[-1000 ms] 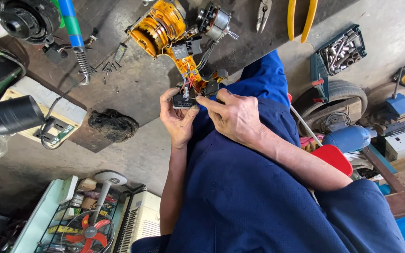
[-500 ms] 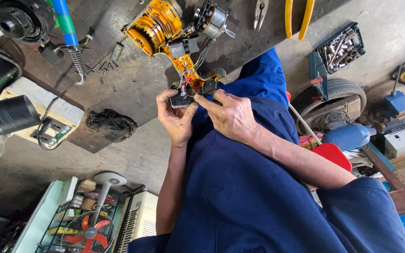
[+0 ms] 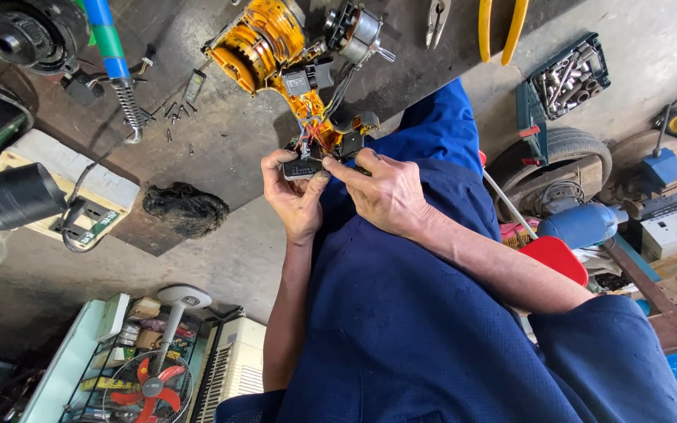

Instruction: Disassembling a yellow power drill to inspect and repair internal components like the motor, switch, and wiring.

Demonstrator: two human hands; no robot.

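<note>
While left fingers [image 3: 307, 176] pinch a dark module [image 3: 302, 168], right fingers [image 3: 354, 164] close on its wires [image 3: 313, 129].

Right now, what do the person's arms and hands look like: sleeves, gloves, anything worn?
Both hands are bare, no gloves: left hand, right hand. No rings, watch or wristband visible. Forearms are uncovered too. The right arm emerges from a dark blue short sleeve, same fabric as the blue work clothes. The left sleeve is out of view.

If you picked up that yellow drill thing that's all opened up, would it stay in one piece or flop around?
The opened yellow drill would probably flop: its motor and a small black part, held by the left hand and right hand, hang on thin wires. Those wires look easy to tear. The motor's metal probably makes it heavy.
</note>
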